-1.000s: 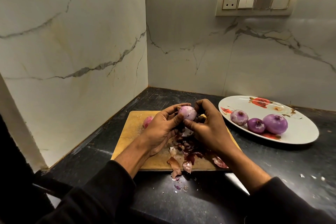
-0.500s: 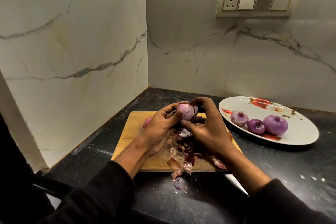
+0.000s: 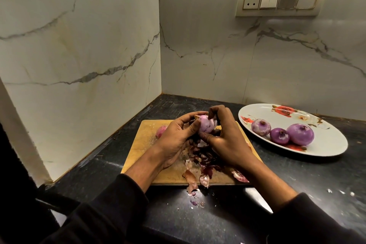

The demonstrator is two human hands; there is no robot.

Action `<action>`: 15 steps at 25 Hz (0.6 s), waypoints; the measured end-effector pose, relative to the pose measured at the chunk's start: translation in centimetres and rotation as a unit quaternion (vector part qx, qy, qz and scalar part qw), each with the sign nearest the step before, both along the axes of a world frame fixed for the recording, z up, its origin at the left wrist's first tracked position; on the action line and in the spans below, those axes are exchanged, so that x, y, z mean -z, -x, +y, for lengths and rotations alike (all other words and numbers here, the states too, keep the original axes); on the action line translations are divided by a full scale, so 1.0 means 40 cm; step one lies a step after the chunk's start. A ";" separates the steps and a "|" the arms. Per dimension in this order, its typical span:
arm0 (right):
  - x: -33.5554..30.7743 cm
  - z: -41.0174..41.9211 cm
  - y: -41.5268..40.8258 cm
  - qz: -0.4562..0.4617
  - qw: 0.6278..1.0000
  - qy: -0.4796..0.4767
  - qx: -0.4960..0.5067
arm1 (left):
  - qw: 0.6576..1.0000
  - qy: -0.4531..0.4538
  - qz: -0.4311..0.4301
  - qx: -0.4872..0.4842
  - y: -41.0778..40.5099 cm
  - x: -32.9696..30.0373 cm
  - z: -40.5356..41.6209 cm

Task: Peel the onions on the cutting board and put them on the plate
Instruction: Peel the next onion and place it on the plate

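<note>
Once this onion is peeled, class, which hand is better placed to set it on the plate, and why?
Probably the right hand: the plate lies on its side, and its fingers already touch the onion. The left hand would have to cross over.

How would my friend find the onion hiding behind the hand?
Find the wooden cutting board left of the flowery plate. At its far left, behind the left hand, peeks a pinkish onion. Unlike the others, it lies alone on the board.
</note>
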State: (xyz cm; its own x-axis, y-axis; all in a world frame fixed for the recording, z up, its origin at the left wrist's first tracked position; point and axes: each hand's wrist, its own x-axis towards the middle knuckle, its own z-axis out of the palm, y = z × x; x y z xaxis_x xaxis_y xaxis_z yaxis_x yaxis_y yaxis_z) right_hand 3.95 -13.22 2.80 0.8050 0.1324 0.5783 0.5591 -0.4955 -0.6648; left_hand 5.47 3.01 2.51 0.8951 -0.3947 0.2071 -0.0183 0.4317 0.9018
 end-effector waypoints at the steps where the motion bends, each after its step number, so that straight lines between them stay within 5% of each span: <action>1: 0.000 0.000 0.001 -0.004 1.000 0.003 0.004 | 1.000 0.000 0.000 -0.001 -0.001 0.001 0.000; 10: -0.001 0.006 -0.001 -0.086 0.995 0.030 0.046 | 0.999 -0.008 -0.002 -0.032 -0.012 0.007 0.001; 15: 0.006 -0.007 -0.006 -0.038 0.999 -0.018 0.029 | 0.997 -0.038 0.016 -0.065 -0.018 0.008 -0.001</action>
State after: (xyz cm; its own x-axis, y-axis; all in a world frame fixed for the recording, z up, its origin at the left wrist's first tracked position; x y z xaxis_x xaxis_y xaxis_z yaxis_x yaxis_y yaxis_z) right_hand 4.17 -13.52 2.54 0.7643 0.0652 0.6416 0.5798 -0.5048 -0.6395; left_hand 6.19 2.99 2.20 0.9451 -0.2893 0.1518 -0.0401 0.3583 0.9327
